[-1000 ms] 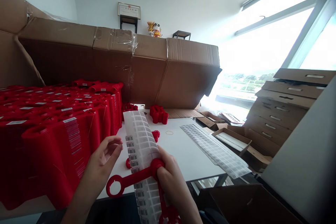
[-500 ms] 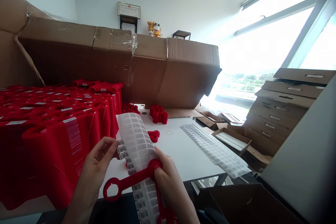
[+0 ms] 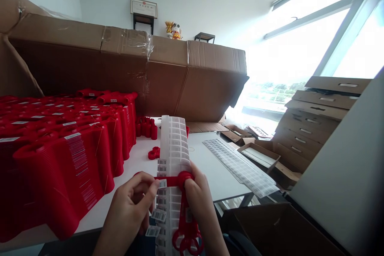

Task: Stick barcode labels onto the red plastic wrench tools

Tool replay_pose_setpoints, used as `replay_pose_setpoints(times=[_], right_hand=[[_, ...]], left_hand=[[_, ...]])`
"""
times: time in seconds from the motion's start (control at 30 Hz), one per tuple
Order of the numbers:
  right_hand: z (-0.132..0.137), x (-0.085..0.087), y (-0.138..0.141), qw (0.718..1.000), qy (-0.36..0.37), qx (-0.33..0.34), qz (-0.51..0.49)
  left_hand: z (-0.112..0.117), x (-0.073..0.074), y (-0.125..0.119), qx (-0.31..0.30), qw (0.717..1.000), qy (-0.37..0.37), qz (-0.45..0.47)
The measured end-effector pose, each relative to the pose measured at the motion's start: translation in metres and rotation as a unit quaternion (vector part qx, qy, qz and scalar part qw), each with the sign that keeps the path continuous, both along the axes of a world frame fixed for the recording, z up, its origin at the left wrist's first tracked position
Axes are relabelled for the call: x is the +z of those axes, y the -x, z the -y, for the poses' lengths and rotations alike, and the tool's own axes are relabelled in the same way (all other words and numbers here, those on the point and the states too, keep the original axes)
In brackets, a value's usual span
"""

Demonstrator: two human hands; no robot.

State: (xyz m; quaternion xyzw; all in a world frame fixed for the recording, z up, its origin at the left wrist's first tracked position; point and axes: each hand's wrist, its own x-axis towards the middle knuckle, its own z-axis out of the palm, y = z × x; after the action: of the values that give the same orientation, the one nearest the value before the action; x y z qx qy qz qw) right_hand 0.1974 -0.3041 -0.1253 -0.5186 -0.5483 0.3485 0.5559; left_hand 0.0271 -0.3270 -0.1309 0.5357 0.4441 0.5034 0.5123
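Right, at the white table (image 3: 210, 172) the left hand (image 3: 127, 212) is pinched shut on a small barcode label (image 3: 162, 183), right at the edge of a long translucent label sheet (image 3: 174, 144). Just below, two loose barcode labels (image 3: 158, 215) are hanging off that same edge! The right hand (image 3: 199, 204) is clamped firmly around a red plastic piece with ring ends (image 3: 183, 218), with the sheet running up behind it and down out of the bottom of the view. The ring ends are dangling low, right beside the sheet. Hands close together here, nearly touching across the sheet. Over on the left, a huge block of stacked red plastic pieces (image 3: 66, 168) fills the table edge, and beyond the sheet there's a small red part (image 3: 154, 153) lying on the table, with a cluster of upright red pieces (image 3: 146, 127) behind it. To the right, a second label sheet (image 3: 240, 166) lies flat on the tabletop, next to a pile of cardboard trays (image 3: 306, 128). A tall cardboard box wall (image 3: 120, 72) runs along the back, and an open carton (image 3: 264, 224) sits at the lower right
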Motion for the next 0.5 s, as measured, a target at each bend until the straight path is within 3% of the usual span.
replay_pose_setpoints(times=[0.5], right_hand=[[0.0072,0.0040,0.0045,1.000,0.012,0.008,0.004]], left_hand=[[-0.0018,0.0006,-0.0045,0.014,0.998,-0.016,-0.066]])
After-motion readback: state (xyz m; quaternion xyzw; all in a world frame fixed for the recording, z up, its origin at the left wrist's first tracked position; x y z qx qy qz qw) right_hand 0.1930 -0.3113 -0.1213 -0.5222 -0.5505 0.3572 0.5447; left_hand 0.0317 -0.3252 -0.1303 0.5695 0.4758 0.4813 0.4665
